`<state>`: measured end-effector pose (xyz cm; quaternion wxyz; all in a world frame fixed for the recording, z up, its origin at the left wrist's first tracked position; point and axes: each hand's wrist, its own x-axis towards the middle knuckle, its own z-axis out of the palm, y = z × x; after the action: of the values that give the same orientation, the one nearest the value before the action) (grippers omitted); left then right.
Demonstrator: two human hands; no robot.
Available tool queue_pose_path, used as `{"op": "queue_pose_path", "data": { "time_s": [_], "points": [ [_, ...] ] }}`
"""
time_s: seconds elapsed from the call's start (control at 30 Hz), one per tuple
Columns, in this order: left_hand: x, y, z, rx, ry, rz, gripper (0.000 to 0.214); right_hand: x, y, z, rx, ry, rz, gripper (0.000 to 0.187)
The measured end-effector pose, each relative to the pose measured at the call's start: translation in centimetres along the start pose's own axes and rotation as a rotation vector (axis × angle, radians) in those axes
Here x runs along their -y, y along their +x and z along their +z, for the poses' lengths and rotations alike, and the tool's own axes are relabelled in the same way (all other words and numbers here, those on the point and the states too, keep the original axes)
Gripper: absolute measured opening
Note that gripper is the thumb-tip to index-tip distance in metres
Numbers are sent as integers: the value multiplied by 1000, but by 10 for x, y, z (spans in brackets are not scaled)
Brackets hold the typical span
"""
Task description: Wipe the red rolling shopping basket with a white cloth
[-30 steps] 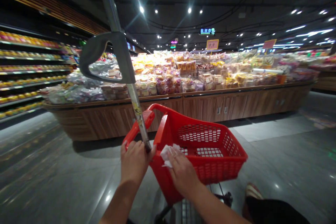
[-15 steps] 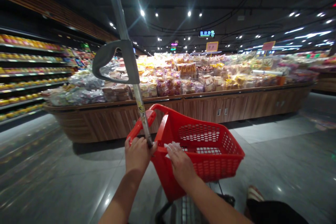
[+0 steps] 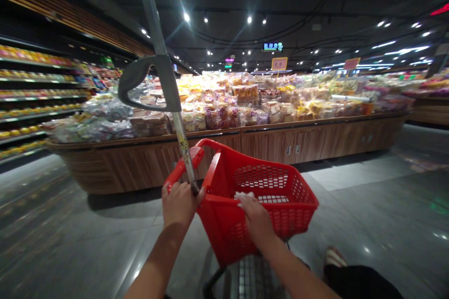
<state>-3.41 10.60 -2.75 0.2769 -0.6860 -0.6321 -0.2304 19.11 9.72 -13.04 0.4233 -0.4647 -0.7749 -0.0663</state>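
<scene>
A red plastic shopping cart (image 3: 224,233) with a lattice basket stands in front of me. My left hand (image 3: 180,203) is closed around the near end of its red push handle (image 3: 180,170). Between that hand's thumb and fingers comes down the lower end of a metal pole (image 3: 185,152), which leans left and carries a grey loop-shaped grip (image 3: 171,84). My right hand (image 3: 257,219) pinches a crumpled white tissue (image 3: 242,196), pressed on the near top rim of the basket. Its fingertips are partly hidden by the tissue.
Beyond the cart runs a long wood-panelled display counter (image 3: 206,154) heaped with bagged foods. Stocked shelves (image 3: 35,93) line the left side. A price sign (image 3: 279,63) rises above the goods. Below right, a sandalled foot (image 3: 334,257) rests on the grey tile floor.
My right hand has slid to the right along the basket's near rim with the tissue. My left hand stays on the handle. The whole view has shifted slightly.
</scene>
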Motion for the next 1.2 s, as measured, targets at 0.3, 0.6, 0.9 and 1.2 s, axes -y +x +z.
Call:
{"op": "queue_pose_path", "data": {
  "time_s": [0.3, 0.6, 0.9, 1.2],
  "points": [
    [8, 10, 11, 22, -18, -8, 28, 30, 26, 18, 20, 5, -135, 56],
    [15, 17, 18, -17, -24, 61, 32, -108, -68, -47, -25, -364, 96, 57],
    [-10, -5, 12, -330, -339, 269, 26, -100, -59, -21, -97, -362, 126, 55],
    [-27, 17, 21, -268, -199, 177, 20, -103, -52, -18, -119, -300, 100, 56]
  ]
}}
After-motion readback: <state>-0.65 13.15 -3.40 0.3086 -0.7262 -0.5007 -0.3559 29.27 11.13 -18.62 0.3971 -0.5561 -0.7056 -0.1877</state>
